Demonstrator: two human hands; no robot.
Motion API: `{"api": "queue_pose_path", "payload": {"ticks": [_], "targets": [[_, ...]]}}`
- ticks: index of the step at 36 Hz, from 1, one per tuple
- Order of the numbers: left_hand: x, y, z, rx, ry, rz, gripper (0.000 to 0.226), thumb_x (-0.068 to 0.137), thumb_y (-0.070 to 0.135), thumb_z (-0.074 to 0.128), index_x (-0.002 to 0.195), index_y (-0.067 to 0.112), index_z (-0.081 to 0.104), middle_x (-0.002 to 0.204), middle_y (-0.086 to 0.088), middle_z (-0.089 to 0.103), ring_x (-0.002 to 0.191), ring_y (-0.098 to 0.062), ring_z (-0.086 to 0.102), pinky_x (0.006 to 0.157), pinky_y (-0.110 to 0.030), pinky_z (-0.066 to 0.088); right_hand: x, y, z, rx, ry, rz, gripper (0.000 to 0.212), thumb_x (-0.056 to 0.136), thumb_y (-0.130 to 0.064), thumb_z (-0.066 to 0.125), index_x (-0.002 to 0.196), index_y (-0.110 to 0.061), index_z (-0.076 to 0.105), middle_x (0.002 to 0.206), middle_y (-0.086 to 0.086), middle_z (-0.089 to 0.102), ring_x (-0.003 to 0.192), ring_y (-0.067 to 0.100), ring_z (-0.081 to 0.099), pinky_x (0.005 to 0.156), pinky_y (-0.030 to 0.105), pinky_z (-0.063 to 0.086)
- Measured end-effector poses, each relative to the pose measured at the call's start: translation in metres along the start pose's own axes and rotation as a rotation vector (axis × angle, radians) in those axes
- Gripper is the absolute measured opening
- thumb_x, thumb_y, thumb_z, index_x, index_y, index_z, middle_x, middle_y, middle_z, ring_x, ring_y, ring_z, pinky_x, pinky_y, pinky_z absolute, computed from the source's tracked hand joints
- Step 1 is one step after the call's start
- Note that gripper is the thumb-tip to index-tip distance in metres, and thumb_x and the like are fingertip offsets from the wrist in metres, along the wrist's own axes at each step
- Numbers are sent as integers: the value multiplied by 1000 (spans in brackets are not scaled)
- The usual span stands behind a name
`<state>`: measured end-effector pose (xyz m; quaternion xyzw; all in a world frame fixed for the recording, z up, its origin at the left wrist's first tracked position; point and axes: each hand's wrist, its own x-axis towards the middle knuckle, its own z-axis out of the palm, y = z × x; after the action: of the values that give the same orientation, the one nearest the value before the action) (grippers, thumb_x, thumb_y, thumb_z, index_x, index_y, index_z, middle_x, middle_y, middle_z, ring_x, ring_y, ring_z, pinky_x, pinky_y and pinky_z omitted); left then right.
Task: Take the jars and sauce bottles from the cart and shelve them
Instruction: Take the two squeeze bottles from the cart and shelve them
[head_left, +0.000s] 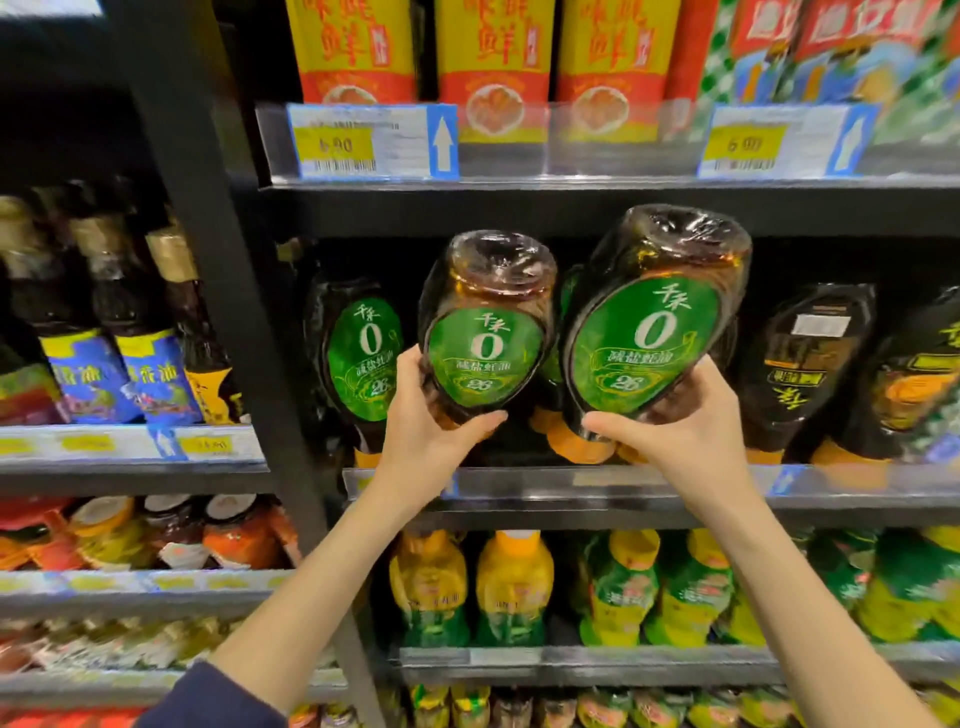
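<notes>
Head view: the left hand gripped a green-labelled sauce bottle, fingers wrapped round its lower body. The right hand clasped a second bottle likewise. Both bottles were cap-down, tilted, at the middle shelf, among matching bottles.

Two price tags with yellow price patches and white arrows on blue sit in the clear strip under the top shelf, the second price tag further right. Above them stand yellow and red pouches. A black upright post divides the shelving. A low row of yellow-capped green bottles stands at the right. Small jars with pale lids sit low on the left.
</notes>
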<state>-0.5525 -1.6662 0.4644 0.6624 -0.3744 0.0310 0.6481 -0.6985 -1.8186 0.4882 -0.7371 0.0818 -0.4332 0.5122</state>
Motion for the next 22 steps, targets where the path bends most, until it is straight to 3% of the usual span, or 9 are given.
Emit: {"api": "queue_pose_path", "payload": {"ticks": [3, 5, 8, 11, 13, 17, 19, 22], "targets": [[6, -6, 2, -15, -16, -55, 70, 65, 5, 81, 112, 34, 37, 121, 6, 53, 115, -10, 55, 101, -31, 46, 6, 3, -2, -1, -24, -16, 66, 52, -1, 85, 102, -31, 54, 99, -17, 64, 89, -12, 63, 69, 4, 48], [10, -9, 5, -26, -11, -116, 76, 66, 6, 81, 125, 26, 37, 124, 5, 53, 113, -9, 53, 102, -35, 45, 10, 7, -4, 7, -35, -15, 67, 52, -3, 85, 103, -32, 54, 102, -15, 65, 92, -10, 64, 69, 5, 49], [13, -19, 5, -2, -17, -173, 79, 75, 3, 74, 138, 12, 29, 126, -1, 50, 105, -6, 54, 91, -25, 52, 13, 11, -7, 15, -48, -14, 67, 52, 2, 85, 103, -30, 54, 101, -14, 65, 90, -10, 64, 68, 5, 50], [13, -25, 1, 182, -59, -171, 94, 69, 20, 80, 141, 12, 21, 136, 4, 41, 123, -7, 42, 109, -23, 32, 16, 13, -9, 33, -64, -10, 68, 53, 7, 83, 103, -27, 54, 97, -16, 67, 88, -10, 65, 67, 5, 49], [13, -26, -1, 275, -70, -173, 94, 69, 23, 80, 141, 13, 20, 129, 10, 37, 120, -1, 33, 104, -14, 22, 17, 14, -9, 23, -77, -9, 67, 53, 8, 83, 101, -28, 54, 86, -24, 70, 86, -13, 64, 67, 3, 48], [18, -28, 0, 329, -91, -178, 89, 70, 23, 81, 138, 12, 25, 121, 11, 40, 115, 0, 36, 98, -12, 24, 20, 14, -4, 3, -93, -19, 66, 53, 7, 83, 97, -30, 53, 82, -37, 66, 82, -17, 62, 66, 1, 46], [21, -30, 0, 373, -104, -194, 86, 70, 24, 81, 136, 10, 29, 116, 11, 42, 112, -4, 40, 93, -10, 27, 21, 16, -2, 5, -94, -20, 66, 52, 7, 84, 96, -30, 53, 82, -35, 67, 82, -16, 63, 65, 1, 46], [23, -31, 0, 442, -104, -229, 79, 70, 27, 81, 132, 7, 36, 104, 12, 42, 102, -6, 42, 83, -8, 29, 21, 19, -1, 18, -100, 2, 65, 51, 3, 86, 96, -31, 53, 85, -19, 69, 82, -13, 64, 66, 4, 48]]}}
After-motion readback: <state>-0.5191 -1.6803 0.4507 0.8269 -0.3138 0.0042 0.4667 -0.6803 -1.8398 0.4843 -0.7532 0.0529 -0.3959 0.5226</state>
